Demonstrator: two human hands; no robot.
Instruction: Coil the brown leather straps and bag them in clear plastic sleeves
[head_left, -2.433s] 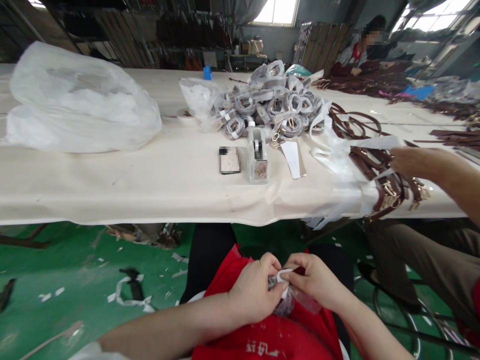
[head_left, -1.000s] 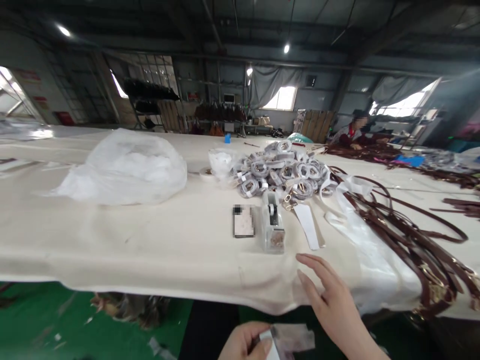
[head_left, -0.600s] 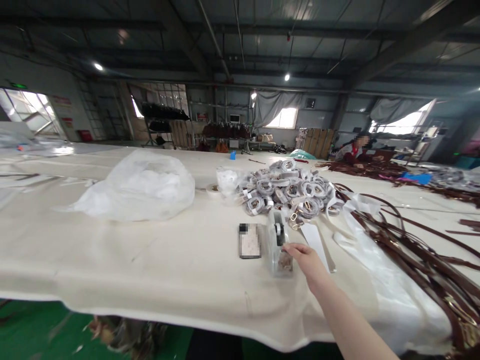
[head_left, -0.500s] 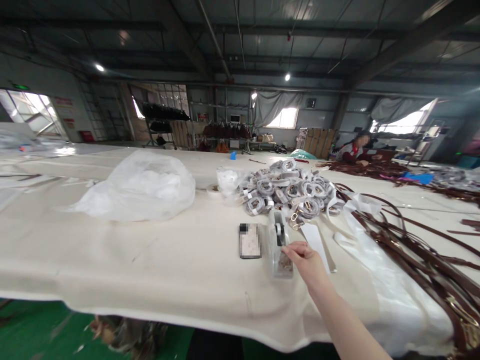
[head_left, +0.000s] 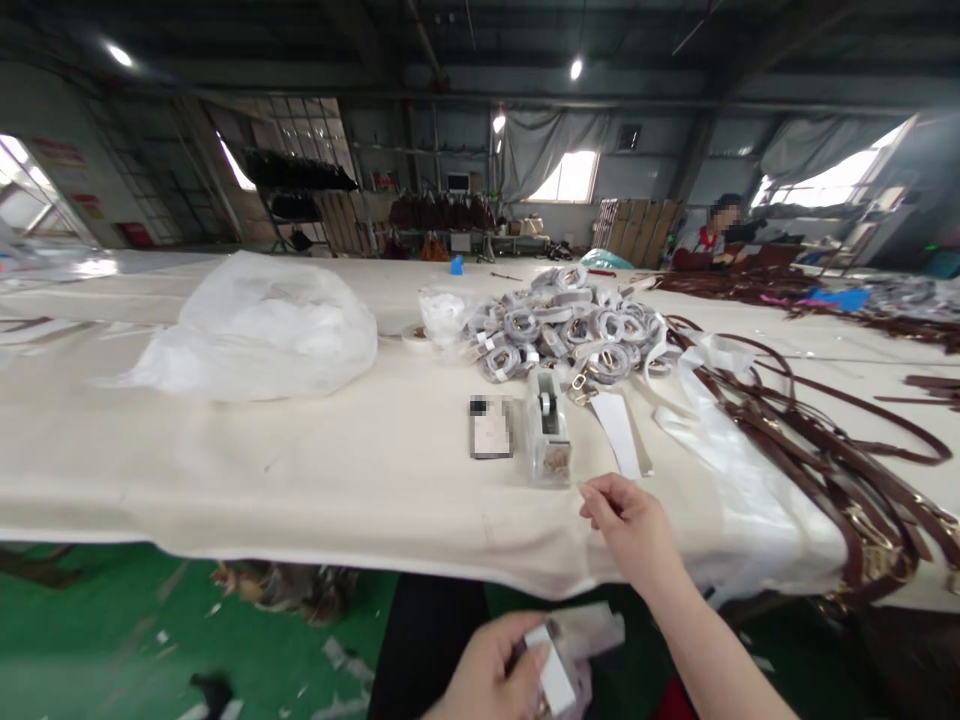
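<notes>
Head view: wrapped bundle [head_left: 556, 672] was low in frame, short of the tabletop [head_left: 337, 440] edge, over the lap. Left hand [head_left: 491, 670] had it clamped, thumb on the white band, a flap of plastic sticking out to the right. Right hand [head_left: 630, 525] was up at the edge, just short of the tape dispenser [head_left: 549, 445], fingertips drawn to a pinch; too small to tell if tape was between them.

Handling, my guess: bundle light, soft and springy, plastic skin slippery, not fragile. Best hold was across the band, flap pressed down; by the flap alone it could slip or unroll.

Around: pile of wrapped coils [head_left: 570, 325] behind the dispenser, white card [head_left: 618, 435] to its right, small flat item (blurred) [head_left: 491, 430] to its left. Brown straps [head_left: 810, 440] and loose plastic film crowded the right; big plastic bag [head_left: 277, 330] sat well left. In the way: tabletop edge between bundle and dispenser, card beside the right hand.
</notes>
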